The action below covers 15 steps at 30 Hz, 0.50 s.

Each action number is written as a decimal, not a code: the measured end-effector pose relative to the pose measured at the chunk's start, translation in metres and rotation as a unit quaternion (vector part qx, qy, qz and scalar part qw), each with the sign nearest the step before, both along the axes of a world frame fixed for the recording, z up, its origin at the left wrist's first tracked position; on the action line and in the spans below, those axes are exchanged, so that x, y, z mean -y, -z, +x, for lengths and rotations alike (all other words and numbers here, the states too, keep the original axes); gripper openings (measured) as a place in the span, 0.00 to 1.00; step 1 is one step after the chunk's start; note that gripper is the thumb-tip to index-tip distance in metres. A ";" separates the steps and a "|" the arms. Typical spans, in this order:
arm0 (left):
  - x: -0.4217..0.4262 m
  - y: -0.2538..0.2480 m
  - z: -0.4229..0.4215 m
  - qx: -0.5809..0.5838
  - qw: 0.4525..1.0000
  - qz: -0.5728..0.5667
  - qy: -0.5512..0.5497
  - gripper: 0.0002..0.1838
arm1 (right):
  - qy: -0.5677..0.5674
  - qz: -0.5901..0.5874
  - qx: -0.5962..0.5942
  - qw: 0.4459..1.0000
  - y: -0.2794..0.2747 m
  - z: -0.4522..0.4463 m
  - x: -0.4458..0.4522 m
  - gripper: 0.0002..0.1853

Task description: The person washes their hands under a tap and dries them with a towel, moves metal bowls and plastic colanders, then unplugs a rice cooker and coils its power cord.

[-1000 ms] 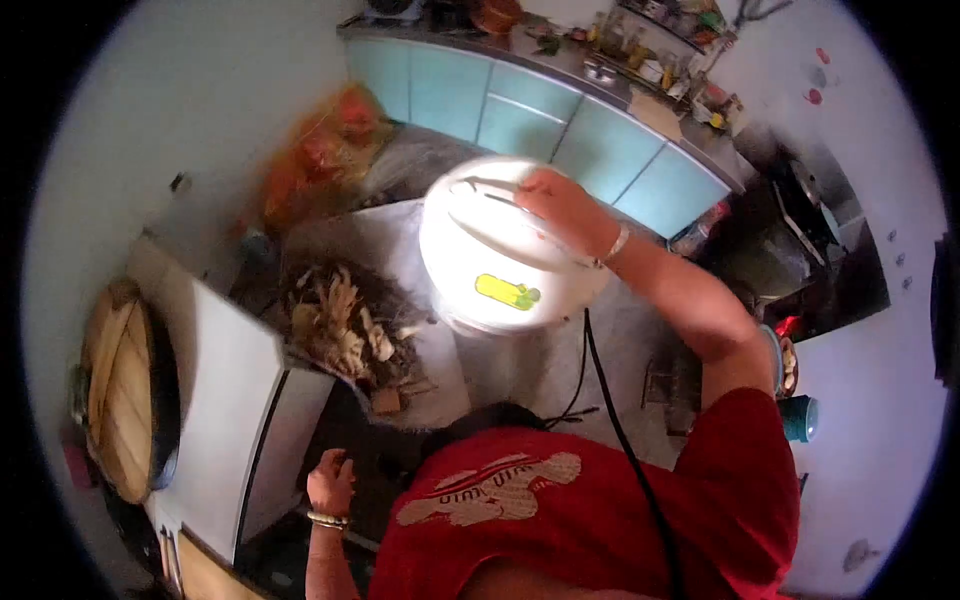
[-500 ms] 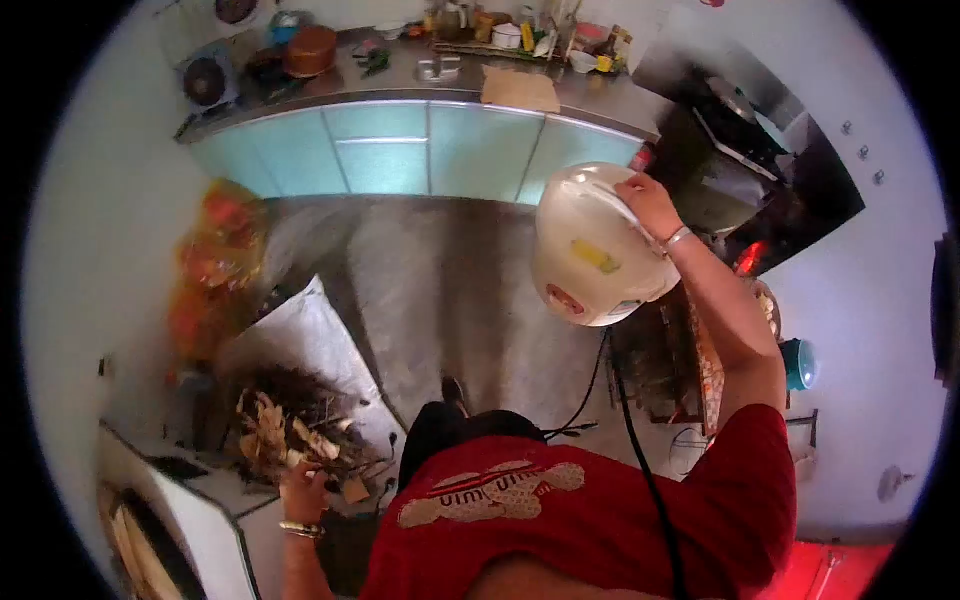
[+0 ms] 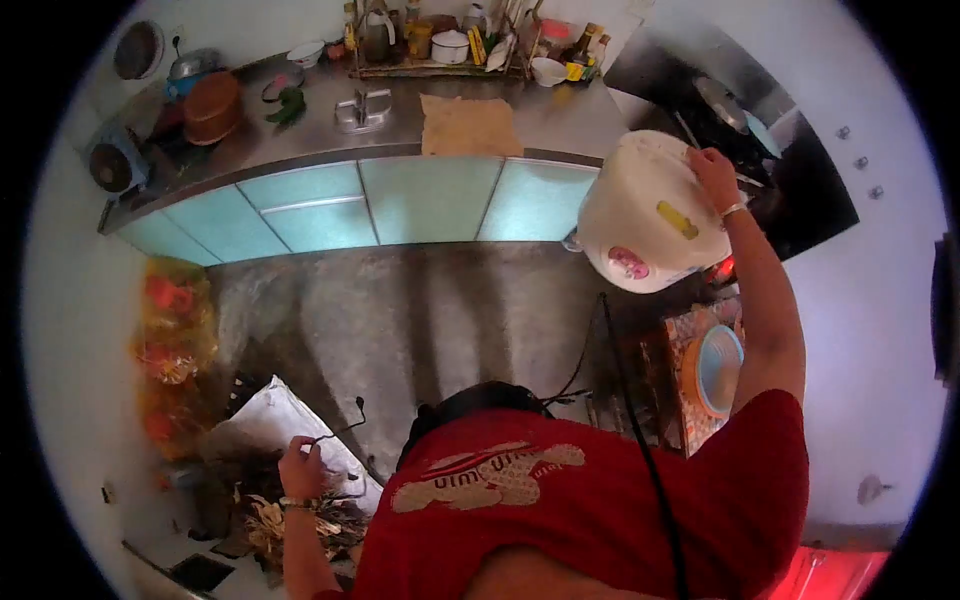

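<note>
My right hand (image 3: pixel 712 178) grips the handle of a white rice cooker (image 3: pixel 650 215), which hangs tilted in the air near the stove. It has a yellow label and a pink sticker. At the lower left, my left hand (image 3: pixel 303 468) is closed on a thin black power cord (image 3: pixel 345 427), whose plug end dangles to the right of the fingers. Beneath that hand are a white sheet-like surface (image 3: pixel 265 420) and a heap of twigs and dry husks (image 3: pixel 285 530).
A steel counter (image 3: pixel 560 115) with pale green cabinets (image 3: pixel 430 200) runs along the far wall. The stove (image 3: pixel 735 120) is at the right. A blue-lined basin (image 3: pixel 720 370) rests on a small table (image 3: pixel 680 430). Yellow-and-red bags (image 3: pixel 170 340) lie by the left wall.
The rice cooker in my right hand has moved right, closer to the stove. My left hand has risen from the twigs toward the white sheet, with the cord trailing from it. The view has shifted.
</note>
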<state>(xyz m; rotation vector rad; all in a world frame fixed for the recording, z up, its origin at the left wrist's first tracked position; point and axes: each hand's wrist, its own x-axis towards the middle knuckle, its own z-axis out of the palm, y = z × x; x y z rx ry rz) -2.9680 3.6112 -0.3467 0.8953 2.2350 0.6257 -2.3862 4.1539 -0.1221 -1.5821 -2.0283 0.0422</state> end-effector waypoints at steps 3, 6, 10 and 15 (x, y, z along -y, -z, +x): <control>-0.050 -0.049 0.029 0.012 0.996 -0.009 -0.088 0.08 | 0.050 -0.058 -0.090 0.993 -0.016 -0.017 -0.052 0.20; -0.063 -0.041 0.050 -0.044 0.987 0.074 -0.137 0.09 | 0.028 -0.053 -0.086 0.994 -0.003 0.001 -0.136 0.20; -0.095 -0.058 0.092 -0.148 0.970 0.092 -0.168 0.11 | -0.014 -0.074 -0.069 0.995 0.003 0.001 -0.234 0.19; -0.155 -0.109 0.148 -0.128 0.934 0.082 -0.322 0.13 | -0.062 -0.080 -0.049 0.994 0.014 -0.003 -0.318 0.19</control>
